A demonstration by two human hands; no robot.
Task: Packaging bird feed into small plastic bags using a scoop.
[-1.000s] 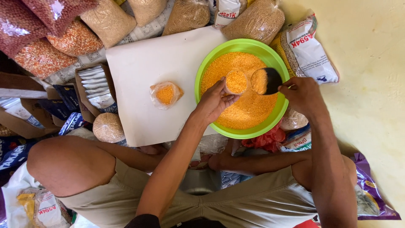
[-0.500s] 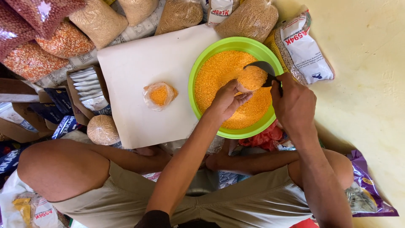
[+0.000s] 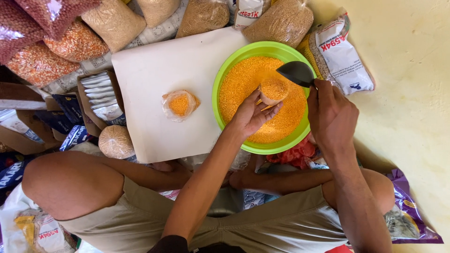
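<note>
Floor setup: person sits cross-legged on a yellowish floor (image 3: 412, 117), white board (image 3: 159, 70) laid flat in front as work surface, green bowl (image 3: 225, 79) resting partly on its R edge, so it's within reach of both arms. Bowl is full of orange grain (image 3: 243, 84). L hand (image 3: 251, 115) is cupped around a small clear bag (image 3: 273, 90), fingers closed on it from below, mouth held open and upward directly over the bowl, prob so spill drops back in. R hand (image 3: 330, 115) is gripped on the handle of a dark scoop (image 3: 296, 72), scoop tipped just beside/above the bag mouth; can't tell if grain is flowing. One filled bag (image 3: 179, 104) sits apart on the board, clear of the bowl. Box of flat empty bags (image 3: 98, 96) at the board's L edge, round beige pack (image 3: 116, 141) below it. Bulk sacks of red, orange and beige grain line the top; printed white pouch (image 3: 344, 56) R of the bowl.
</note>
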